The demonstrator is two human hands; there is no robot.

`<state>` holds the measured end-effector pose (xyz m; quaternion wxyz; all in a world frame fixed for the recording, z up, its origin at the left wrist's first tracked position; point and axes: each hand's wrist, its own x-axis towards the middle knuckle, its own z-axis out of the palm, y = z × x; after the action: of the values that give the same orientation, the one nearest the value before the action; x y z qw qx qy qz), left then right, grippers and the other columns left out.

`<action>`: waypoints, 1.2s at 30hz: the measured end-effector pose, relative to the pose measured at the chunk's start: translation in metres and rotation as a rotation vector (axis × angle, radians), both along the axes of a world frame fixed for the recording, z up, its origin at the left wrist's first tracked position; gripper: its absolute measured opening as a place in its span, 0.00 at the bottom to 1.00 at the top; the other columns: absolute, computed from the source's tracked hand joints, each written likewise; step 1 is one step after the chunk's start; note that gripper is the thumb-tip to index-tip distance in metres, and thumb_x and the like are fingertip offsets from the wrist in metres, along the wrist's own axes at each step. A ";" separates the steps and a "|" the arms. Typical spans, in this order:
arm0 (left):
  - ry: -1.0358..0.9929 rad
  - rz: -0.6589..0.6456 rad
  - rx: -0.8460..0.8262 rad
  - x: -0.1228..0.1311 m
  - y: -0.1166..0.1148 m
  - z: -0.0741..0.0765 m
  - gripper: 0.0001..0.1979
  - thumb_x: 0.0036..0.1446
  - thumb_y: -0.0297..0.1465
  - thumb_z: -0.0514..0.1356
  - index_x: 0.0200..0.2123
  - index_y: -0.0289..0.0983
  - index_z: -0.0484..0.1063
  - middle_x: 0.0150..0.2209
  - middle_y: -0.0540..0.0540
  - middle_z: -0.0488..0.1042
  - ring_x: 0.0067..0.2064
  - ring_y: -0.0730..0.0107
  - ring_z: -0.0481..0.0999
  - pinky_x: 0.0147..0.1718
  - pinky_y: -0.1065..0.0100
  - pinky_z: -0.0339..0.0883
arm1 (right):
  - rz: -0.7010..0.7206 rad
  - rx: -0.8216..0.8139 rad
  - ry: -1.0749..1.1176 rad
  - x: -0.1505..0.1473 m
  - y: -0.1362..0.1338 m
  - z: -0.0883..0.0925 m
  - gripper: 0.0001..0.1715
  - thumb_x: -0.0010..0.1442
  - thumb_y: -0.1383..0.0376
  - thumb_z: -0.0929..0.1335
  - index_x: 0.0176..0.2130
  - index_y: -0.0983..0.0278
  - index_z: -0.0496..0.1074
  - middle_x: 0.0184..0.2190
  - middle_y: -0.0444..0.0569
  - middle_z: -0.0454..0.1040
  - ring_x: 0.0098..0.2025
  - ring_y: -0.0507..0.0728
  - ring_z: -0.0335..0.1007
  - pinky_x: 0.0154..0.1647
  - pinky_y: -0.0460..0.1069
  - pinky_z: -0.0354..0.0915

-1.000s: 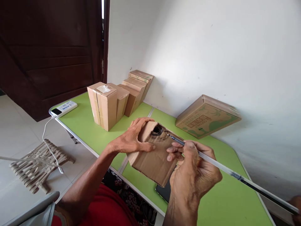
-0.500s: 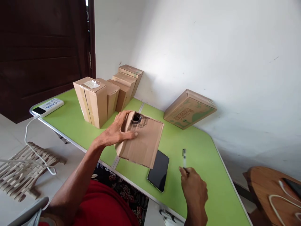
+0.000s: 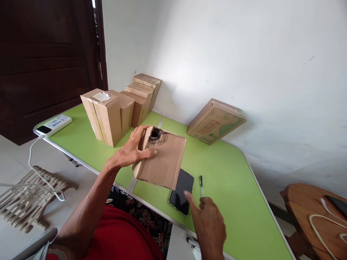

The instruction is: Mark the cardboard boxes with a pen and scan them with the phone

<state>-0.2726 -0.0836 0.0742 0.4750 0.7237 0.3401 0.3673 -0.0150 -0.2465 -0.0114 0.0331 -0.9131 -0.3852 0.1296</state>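
My left hand point(image 3: 132, 150) grips a small cardboard box point(image 3: 162, 162) by its left side, thumb across the face. Black scribbles surround a dark hole near the box's top left corner. A black phone point(image 3: 182, 193) lies on the green table point(image 3: 230, 173), partly beneath the raised box in this view. Just right of the phone is a pen point(image 3: 201, 186) with a black cap, its lower end hidden behind my right hand point(image 3: 207, 220). The thumb of that hand is spread away from its curled fingers, which are slightly blurred, and nothing shows between them.
Several cardboard boxes point(image 3: 105, 115) stand in a row at the back left. A green-printed box point(image 3: 217, 122) leans on the wall. A white device point(image 3: 55, 125) with a cable lies at the left end. A wooden stool point(image 3: 311, 209) stands at the right.
My right hand has moved left, towards the phone, and its thumb has opened away from the pen. The pen now points down lower on the table. My left hand keeps its hold on the box.
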 end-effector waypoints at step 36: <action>-0.064 -0.019 0.091 -0.009 -0.001 -0.016 0.37 0.53 0.37 0.68 0.65 0.43 0.62 0.65 0.40 0.65 0.69 0.41 0.62 0.70 0.41 0.57 | 0.147 0.757 1.856 -0.117 0.022 0.071 0.38 0.56 0.57 0.82 0.62 0.56 0.73 0.49 0.57 0.84 0.45 0.69 0.85 0.46 0.66 0.80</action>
<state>-0.2816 -0.0849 0.0581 0.4555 0.7358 0.3008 0.4008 -0.1320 -0.2244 0.0600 0.6003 -0.3543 -0.2783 0.6608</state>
